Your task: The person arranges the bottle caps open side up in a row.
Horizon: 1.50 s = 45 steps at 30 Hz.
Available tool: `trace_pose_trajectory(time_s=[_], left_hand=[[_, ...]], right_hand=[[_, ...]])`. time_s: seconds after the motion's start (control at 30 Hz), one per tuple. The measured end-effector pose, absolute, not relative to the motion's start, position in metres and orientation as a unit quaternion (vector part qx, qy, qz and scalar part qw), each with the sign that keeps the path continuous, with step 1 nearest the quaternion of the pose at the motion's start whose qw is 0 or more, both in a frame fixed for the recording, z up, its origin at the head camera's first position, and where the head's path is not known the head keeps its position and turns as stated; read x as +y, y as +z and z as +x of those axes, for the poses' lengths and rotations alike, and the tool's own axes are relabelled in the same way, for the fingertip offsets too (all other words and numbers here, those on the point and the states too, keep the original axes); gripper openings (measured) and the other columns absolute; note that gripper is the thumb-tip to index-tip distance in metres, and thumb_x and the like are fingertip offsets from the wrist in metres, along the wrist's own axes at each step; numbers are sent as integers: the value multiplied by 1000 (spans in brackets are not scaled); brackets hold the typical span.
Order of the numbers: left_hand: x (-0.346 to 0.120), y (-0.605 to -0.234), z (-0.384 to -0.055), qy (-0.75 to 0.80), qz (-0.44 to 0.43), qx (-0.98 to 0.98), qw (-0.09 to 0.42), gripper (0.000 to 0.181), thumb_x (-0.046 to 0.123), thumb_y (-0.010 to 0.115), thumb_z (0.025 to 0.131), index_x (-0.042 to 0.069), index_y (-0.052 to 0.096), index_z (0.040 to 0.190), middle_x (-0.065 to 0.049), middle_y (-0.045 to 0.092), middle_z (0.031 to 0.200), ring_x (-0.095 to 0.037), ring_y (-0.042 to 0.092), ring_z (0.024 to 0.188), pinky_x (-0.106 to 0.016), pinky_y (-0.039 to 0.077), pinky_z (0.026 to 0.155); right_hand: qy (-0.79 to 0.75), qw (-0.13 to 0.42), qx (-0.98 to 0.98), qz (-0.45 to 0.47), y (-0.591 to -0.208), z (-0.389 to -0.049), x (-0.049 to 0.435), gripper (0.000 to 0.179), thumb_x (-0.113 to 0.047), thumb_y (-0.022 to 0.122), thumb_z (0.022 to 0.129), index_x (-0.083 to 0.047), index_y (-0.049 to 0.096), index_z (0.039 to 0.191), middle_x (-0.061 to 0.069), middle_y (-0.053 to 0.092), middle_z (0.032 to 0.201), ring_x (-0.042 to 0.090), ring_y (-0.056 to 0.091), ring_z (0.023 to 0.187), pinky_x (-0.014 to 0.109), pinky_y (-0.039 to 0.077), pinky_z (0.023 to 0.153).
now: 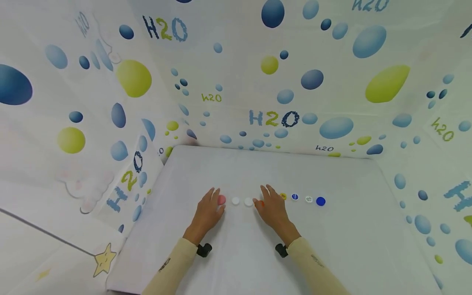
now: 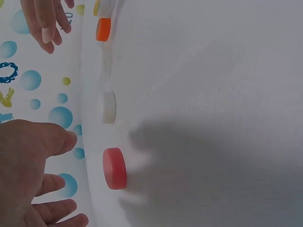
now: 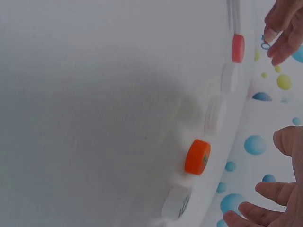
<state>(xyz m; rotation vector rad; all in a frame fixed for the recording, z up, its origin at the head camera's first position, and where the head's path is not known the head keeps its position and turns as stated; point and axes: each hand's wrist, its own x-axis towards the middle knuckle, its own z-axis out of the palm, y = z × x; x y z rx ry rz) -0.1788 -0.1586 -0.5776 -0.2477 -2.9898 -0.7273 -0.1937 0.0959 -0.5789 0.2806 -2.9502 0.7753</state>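
My left hand (image 1: pixel 207 211) and right hand (image 1: pixel 273 208), empty with fingers apart, hover near the red cap (image 1: pixel 221 200) and orange cap (image 3: pixel 196 158), just below the head view's centre, where a low fingertip sweep could skid either cap across the counter (image 1: pixel 243 258).

Low caps (image 1: pixel 235 201) bar sliding, with free room above.

smooth plastic red cap (image 2: pixel 115 169), smooth plastic orange cap (image 3: pixel 196 157), matt white tabletop (image 1: pixel 354 229), matt cloth sleeves (image 1: pixel 179 259)
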Motion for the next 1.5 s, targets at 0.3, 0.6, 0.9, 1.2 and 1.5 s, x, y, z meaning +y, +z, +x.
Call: trace_pose_trajectory(time_s=[0.3,0.6,0.9,1.2,1.5], left_hand=[[-162,-579,-181,-225,-75,-971,17,64,21,71,101,-5,46,154,-30,42,160,-45,44,147,-61,38,118],[-166,-584,-189,-211,-83,-974,21,64,20,73,100,-7,48,152,-32,45,157,-46,46,145,-61,40,116],[-167,-586,-190,-201,-79,-976,19,60,22,72,100,-7,50,149,-31,48,155,-45,47,144,-62,40,114],[-167,-588,-188,-182,-77,-980,18,58,23,72,101,-3,52,148,-28,48,155,-42,46,145,-64,39,112],[-169,-593,-192,-177,-80,-981,15,59,23,74,100,-3,52,148,-27,49,155,-42,46,146,-62,39,112]], right_hand=[[237,17,-967,94,-588,-199,65,64,-42,63,105,-4,49,154,21,46,160,37,47,147,59,40,116],[247,19,-962,118,-593,-209,41,62,-41,65,104,-6,52,153,19,46,161,34,46,149,58,40,116],[233,8,-964,129,-600,-213,21,60,-41,67,103,-8,54,152,16,50,159,33,48,147,57,42,113],[227,0,-964,140,-601,-213,10,59,-39,67,103,-8,54,152,16,51,158,32,47,148,56,40,115],[206,-8,-967,149,-600,-216,0,58,-39,69,103,-10,55,151,14,52,158,30,47,148,56,42,113]])
